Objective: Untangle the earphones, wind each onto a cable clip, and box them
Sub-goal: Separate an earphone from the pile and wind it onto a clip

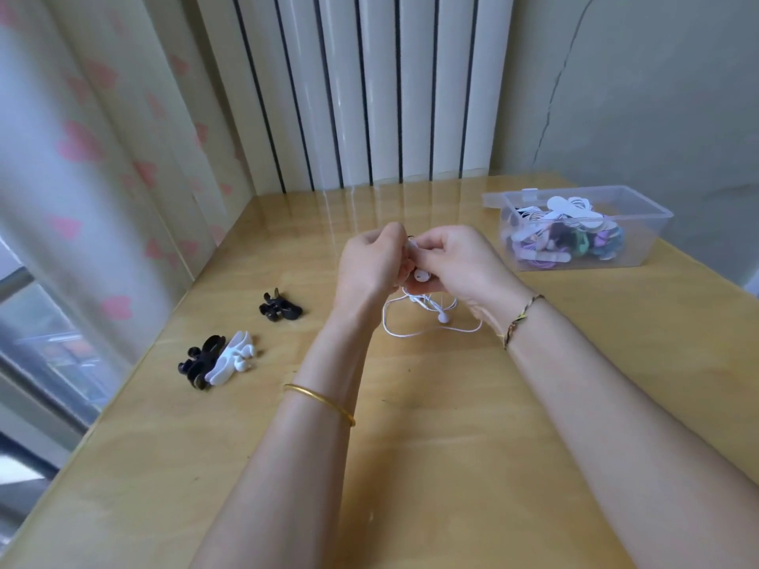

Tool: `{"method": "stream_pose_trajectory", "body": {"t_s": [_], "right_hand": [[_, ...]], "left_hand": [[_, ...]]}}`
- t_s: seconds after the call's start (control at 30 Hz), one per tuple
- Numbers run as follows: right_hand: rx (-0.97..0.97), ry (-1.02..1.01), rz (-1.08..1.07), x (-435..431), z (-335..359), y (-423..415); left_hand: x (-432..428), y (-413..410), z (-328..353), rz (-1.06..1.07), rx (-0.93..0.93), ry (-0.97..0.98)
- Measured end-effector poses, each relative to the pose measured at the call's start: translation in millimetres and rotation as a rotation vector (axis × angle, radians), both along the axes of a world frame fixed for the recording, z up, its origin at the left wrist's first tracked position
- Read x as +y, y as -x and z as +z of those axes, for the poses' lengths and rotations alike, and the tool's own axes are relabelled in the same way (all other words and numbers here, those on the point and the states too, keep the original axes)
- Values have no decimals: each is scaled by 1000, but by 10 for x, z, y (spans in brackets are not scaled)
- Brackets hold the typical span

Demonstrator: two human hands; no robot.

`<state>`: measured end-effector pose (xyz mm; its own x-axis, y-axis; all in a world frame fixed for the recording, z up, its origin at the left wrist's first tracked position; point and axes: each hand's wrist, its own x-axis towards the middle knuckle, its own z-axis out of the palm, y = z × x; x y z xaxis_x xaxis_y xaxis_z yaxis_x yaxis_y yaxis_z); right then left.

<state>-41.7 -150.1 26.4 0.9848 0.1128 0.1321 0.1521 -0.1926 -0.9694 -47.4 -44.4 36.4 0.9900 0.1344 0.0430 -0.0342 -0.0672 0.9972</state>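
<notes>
Both hands, left point(369, 260) and right point(456, 260), meet above the tabletop point(431, 404), pinching white earphones point(423, 310) (cable loops trailing below). The clear box point(640, 244), far right, holds wound earphones.

One head-worn camera looks forward and down, close over the table point(443, 466)
</notes>
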Motion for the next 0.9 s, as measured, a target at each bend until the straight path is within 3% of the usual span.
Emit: {"method": "stream_pose_trajectory", "body": {"t_s": [0.17, 0.53, 0.9], "right_hand": [[-92, 136, -71, 264, -1, -2], [-178, 165, -30, 541, -73, -133], [-238, 185, -122, 627, -194, -196]], "left_hand": [[159, -24, -31, 92, -39, 6], [495, -37, -33, 60, 88, 159], [462, -306, -245, 210, 13, 41]]}}
